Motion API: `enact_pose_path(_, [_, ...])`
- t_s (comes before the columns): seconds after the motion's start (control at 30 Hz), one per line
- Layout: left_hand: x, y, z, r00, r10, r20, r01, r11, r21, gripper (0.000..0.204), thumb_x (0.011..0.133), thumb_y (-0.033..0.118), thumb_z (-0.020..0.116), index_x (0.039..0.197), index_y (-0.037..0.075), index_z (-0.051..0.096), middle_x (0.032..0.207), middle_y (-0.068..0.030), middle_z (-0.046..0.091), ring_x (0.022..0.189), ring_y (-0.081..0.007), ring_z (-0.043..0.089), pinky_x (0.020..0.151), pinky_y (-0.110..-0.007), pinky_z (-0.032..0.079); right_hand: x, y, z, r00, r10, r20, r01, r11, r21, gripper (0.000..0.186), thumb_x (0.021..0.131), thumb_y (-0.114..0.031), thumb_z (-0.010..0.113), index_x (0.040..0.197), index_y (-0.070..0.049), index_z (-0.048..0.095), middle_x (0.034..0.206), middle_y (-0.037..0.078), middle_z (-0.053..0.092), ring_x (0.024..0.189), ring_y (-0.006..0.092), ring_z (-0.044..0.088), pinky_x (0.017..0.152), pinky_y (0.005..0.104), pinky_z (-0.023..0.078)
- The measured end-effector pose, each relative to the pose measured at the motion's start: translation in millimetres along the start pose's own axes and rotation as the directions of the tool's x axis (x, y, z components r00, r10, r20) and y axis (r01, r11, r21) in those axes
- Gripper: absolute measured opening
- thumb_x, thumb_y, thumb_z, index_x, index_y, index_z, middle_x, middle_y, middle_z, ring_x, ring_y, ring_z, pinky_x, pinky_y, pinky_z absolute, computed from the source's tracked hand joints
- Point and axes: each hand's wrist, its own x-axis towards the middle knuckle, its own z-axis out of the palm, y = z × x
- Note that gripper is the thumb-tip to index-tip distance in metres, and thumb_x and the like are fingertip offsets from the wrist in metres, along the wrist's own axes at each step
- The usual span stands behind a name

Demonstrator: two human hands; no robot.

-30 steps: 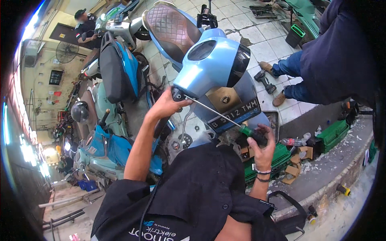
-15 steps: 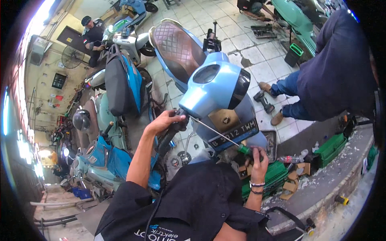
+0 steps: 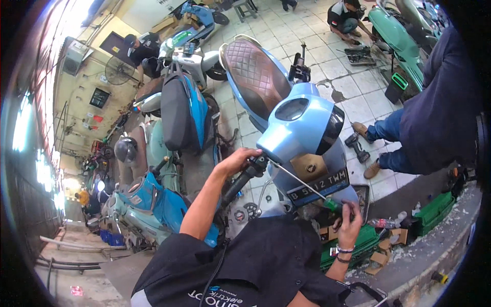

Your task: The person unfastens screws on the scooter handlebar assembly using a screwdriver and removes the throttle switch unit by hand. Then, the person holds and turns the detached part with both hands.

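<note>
A light blue scooter [image 3: 299,120] with a quilted brown seat [image 3: 255,69] stands in front of me. My left hand [image 3: 239,161] is closed at the inner end of its black handlebar grip [image 3: 236,183], fingertips against the edge of the headlight cowl. In my right hand [image 3: 349,225] is a screwdriver [image 3: 333,205] with a green handle, held low beside the number plate [image 3: 317,187]. Its long shaft slants up left across the scooter's front to the cowl near my left fingers; where the tip sits is hard to make out.
To the left are another blue scooter [image 3: 186,110] and a teal one [image 3: 148,202]. A person in dark clothes [image 3: 434,117] stands close on the right, with a cordless drill [image 3: 357,147] by their shoes. Green crates [image 3: 434,212] and a plastic bottle [image 3: 384,223] lie lower right.
The whole view has shifted, so the scooter and both hands sit farther right and lower. The screwdriver stays in my right hand, its shaft still reaching toward the cowl beside my left hand.
</note>
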Motion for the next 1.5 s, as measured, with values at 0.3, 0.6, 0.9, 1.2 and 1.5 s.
enact_pose_path(0.3, [5.3, -9.3, -4.7, 0.994, 0.006, -0.112, 0.009, 0.991, 0.133, 0.049, 0.095, 0.039, 0.071, 0.115, -0.005, 0.068, 0.092, -0.0095, 0.072, 0.079, -0.0205, 0.072, 0.065, -0.035, 0.058, 9.5, 19.5, 5.3, 0.988, -0.133, -0.077, 0.148, 0.954, 0.262, 0.028, 0.087, -0.001, 0.074, 0.113, -0.002, 0.063, 0.092, 0.004, 0.068, 0.073, 0.0128, 0.064, 0.063, 0.0269, 0.054])
enact_pose_path(0.6, [-15.7, -3.0, 13.6, 0.985, 0.031, -0.168, 0.0, 0.983, 0.181, 0.05, 0.096, 0.036, 0.071, 0.122, -0.005, 0.067, 0.102, -0.0064, 0.07, 0.087, -0.0158, 0.066, 0.074, -0.032, 0.055, 0.3, 12.2, -8.6, 0.996, -0.057, 0.068, 0.058, 0.998, -0.013, 0.031, 0.093, -0.015, 0.072, 0.117, 0.0, 0.058, 0.096, 0.006, 0.065, 0.075, 0.0115, 0.064, 0.065, 0.0277, 0.054])
enact_pose_path(0.9, [-5.1, -8.6, 7.6, 0.939, 0.034, -0.343, 0.039, 0.978, 0.204, 0.041, 0.097, 0.043, 0.06, 0.109, 0.006, 0.069, 0.096, -0.0044, 0.07, 0.082, -0.0151, 0.068, 0.074, -0.03, 0.053, 21.1, 7.1, -21.7, 0.971, -0.236, 0.037, 0.236, 0.972, -0.018, 0.017, 0.094, -0.009, 0.066, 0.109, 0.0, 0.066, 0.104, 0.006, 0.066, 0.098, 0.0171, 0.06, 0.092, 0.0325, 0.046])
enact_pose_path(1.2, [-5.9, -15.1, 11.2, 0.958, 0.017, -0.285, 0.012, 0.995, 0.1, 0.056, 0.099, 0.047, 0.054, 0.129, 0.0, 0.058, 0.107, -0.0136, 0.07, 0.093, -0.0223, 0.07, 0.082, -0.04, 0.06, 8.8, 133.7, -86.0, 0.929, 0.19, -0.318, 0.158, 0.574, 0.803, 0.034, 0.101, -0.03, 0.06, 0.121, -0.002, 0.059, 0.11, 0.006, 0.064, 0.083, 0.0135, 0.064, 0.06, 0.026, 0.053])
enact_pose_path(1.5, [7.3, -105.4, -80.8, 0.948, 0.173, -0.266, -0.184, 0.983, -0.016, 0.044, 0.101, 0.039, 0.05, 0.117, 0.002, 0.067, 0.099, -0.0125, 0.071, 0.086, -0.024, 0.071, 0.077, -0.039, 0.059, 28.0, 165.3, -76.6, 0.785, 0.078, -0.614, 0.281, 0.839, 0.466, 0.038, 0.106, -0.044, 0.051, 0.107, -0.007, 0.061, 0.097, 0.001, 0.061, 0.082, 0.0116, 0.058, 0.064, 0.0246, 0.044])
